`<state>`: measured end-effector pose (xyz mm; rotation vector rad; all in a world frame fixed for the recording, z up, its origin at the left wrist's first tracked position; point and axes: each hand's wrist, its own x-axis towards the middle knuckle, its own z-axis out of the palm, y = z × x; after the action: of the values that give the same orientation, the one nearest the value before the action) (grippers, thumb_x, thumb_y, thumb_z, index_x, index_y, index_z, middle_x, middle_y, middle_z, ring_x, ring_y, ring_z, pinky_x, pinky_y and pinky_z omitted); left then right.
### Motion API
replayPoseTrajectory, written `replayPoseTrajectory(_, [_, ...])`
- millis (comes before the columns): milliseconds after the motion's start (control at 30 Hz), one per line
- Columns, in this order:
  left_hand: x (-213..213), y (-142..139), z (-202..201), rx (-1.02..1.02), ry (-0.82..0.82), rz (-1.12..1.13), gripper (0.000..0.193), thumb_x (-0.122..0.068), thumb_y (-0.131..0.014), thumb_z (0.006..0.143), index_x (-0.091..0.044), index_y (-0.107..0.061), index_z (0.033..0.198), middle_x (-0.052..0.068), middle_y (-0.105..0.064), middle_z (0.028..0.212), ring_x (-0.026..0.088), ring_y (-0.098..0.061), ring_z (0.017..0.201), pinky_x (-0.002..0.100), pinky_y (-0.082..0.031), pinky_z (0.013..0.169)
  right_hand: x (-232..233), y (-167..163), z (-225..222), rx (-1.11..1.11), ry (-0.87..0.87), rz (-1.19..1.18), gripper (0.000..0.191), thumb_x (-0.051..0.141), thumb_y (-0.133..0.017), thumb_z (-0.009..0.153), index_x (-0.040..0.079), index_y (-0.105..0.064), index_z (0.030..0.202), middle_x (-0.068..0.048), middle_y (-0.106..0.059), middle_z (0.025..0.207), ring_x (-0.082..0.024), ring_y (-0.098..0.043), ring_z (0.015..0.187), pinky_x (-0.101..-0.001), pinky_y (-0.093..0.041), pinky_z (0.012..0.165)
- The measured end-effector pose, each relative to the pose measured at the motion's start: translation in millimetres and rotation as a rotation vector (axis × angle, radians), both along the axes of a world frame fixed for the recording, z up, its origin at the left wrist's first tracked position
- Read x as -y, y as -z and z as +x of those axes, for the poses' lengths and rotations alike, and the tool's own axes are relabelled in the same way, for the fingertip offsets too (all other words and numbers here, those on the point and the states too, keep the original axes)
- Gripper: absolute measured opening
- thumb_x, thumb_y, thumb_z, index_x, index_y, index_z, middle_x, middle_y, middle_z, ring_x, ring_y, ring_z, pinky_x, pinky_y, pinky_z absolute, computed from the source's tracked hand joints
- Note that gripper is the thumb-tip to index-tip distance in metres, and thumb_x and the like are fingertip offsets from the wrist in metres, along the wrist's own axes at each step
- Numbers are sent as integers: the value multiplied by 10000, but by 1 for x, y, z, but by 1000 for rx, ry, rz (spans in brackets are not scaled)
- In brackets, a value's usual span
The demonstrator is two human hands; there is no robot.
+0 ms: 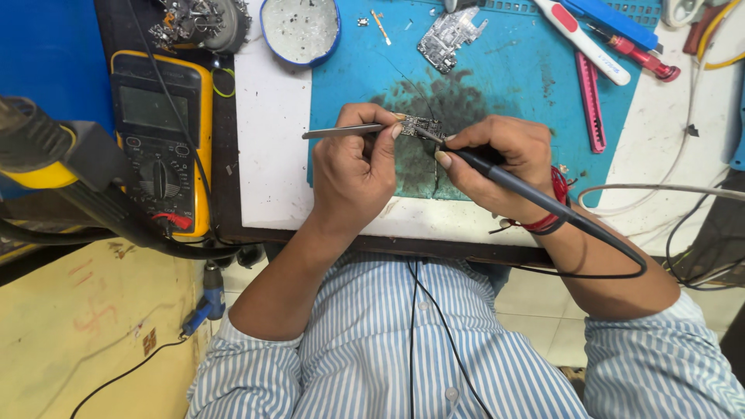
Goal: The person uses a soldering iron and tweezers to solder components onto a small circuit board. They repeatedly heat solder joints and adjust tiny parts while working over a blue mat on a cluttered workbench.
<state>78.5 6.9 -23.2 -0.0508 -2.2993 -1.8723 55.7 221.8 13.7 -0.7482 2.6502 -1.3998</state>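
Stained blue mat [512, 77], white bench [268, 132], yellow multimeter [159, 132]

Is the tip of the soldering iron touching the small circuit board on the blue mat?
Cannot tell. In the head view the soldering iron in the right hand reaches the edge of the small circuit board, but the fingers hide the tip's exact contact point.

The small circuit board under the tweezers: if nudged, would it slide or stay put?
The small circuit board looks thin and light, so it would probably slide on the blue mat. The tweezers in the left hand seem to pin it. Likely stiff but fragile.
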Motion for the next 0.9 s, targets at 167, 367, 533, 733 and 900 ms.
replayPoseTrajectory(167, [-2, 0, 1, 6, -6, 33, 70, -42, -670, 1046, -19, -613, 1082, 63, -765, 948, 72, -679, 673, 232, -517, 578, -4, 4, 2, 7, 7, -37, 168, 21, -836, 905, 11, -691, 990, -72, -711, 865, -122, -671, 722, -235, -504, 601])
replayPoseTrajectory(367, [1, -3, 5, 120, 10, 207, 133, -44, -665, 1036, 0, -596, 1141, 64, -763, 992, 35, -664, 678, 196, -523, 579, -7, 7, 5, 40, 105, -96, 220, 3, -838, 929, 13, -649, 1041, -32, -679, 814, -94, -607, 659, -224, -438, 542])
replayPoseTrajectory(533, [7, -8, 15, 77, 33, 264, 157, -6, -641, 1042, 39, -605, 1187, 107, -736, 1127, 49, -666, 805, 215, -584, 699, -8, 2, 2, -138, 66, -42, 241, 13, -846, 938, 20, -694, 1125, -88, -671, 960, -163, -625, 812, -246, -480, 663])
replayPoseTrajectory(733, [6, 1, 12, 109, 25, 357, 121, -7, -641, 1047, 37, -607, 1155, 112, -749, 1126, 47, -664, 797, 226, -605, 711, -10, 0, 3, 11, 111, -159, 184, 73, -712, 1052, -15, -670, 1208, -95, -713, 1002, -145, -688, 866, -250, -533, 775])
replayPoseTrajectory(900, [6, -12, 3, 116, 23, 339, 106, -7, -649, 1033, 32, -622, 1128, 101, -760, 1058, 54, -668, 751, 226, -596, 673, -5, 0, 3, 163, 164, -226, 166, 100, -656, 1062, -30, -655, 1165, -63, -728, 886, -97, -686, 802, -224, -536, 726])
